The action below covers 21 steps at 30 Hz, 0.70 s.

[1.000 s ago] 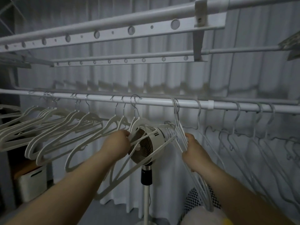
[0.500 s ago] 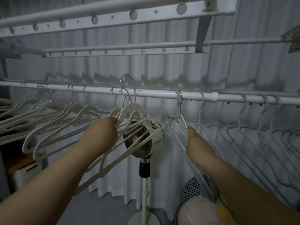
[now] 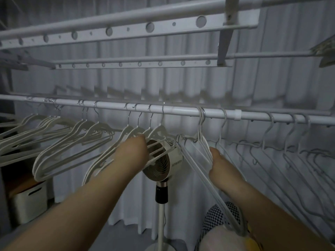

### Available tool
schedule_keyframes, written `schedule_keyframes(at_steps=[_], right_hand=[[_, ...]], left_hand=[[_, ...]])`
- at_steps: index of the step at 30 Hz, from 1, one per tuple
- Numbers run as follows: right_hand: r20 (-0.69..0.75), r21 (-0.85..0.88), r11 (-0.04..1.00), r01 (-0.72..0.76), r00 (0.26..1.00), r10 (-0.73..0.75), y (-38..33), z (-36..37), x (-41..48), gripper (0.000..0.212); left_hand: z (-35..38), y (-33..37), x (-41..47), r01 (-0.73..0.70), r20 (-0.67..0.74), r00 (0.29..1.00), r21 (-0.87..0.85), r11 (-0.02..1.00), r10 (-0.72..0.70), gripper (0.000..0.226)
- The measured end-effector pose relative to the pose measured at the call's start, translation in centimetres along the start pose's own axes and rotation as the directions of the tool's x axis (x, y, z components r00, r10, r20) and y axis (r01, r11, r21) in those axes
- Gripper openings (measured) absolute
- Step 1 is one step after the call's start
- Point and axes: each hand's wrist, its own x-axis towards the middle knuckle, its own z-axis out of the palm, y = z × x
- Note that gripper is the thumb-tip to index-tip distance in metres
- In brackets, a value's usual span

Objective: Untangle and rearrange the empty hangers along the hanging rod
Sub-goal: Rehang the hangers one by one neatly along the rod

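Note:
A white hanging rod (image 3: 181, 111) runs across the view at chest height. Several white hangers (image 3: 59, 140) hang along its left and middle stretch, and thin wire hangers (image 3: 293, 153) fill its right part. My left hand (image 3: 131, 153) is closed on the shoulder of a white hanger (image 3: 157, 131) whose hook sits on the rod beside three others. My right hand (image 3: 220, 164) grips a bundle of thin white hangers (image 3: 203, 147) that hangs from the rod and slants down to the lower right.
A round pedestal fan (image 3: 163, 162) on a pole stands right behind the hangers between my hands. Drying rails (image 3: 126, 29) cross overhead. A white bin (image 3: 30, 201) sits low at the left, a checkered bag (image 3: 217, 216) at the bottom, a curtain behind.
The hanger in my left hand, lifted with its hook above the rod half a second ago, now hangs on the rod beside its neighbours. My right hand has kept its hold.

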Motion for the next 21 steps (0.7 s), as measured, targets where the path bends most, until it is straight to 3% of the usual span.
schedule_keyframes(at_steps=[10, 15, 18, 21], right_hand=[[-0.007, -0.043, 0.998, -0.055, 0.998, 0.054, 0.3, -0.6, -0.6, 0.066], [-0.091, -0.203, 0.979, -0.008, 0.996, -0.010, -0.8, -0.8, -1.9, 0.071], [-0.195, -0.342, 0.939, 0.048, 0.973, -0.121, -2.0, -0.7, -2.2, 0.071], [-0.261, -0.307, 0.942, 0.134, 0.940, -0.219, -4.2, -0.5, -2.1, 0.061]], left_hand=[[2.5, 3.9, 0.8, -0.089, 0.211, 0.974, 0.038, 0.995, 0.079, 0.031], [3.1, 4.0, 0.8, -0.204, 0.288, 0.935, -0.035, 0.978, 0.205, 0.028], [1.9, 2.6, 0.1, -0.206, 0.082, 0.972, -0.143, 0.968, 0.219, 0.024], [0.4, -0.4, -0.5, -0.224, -0.210, 0.958, -0.131, 0.966, 0.194, 0.029]])
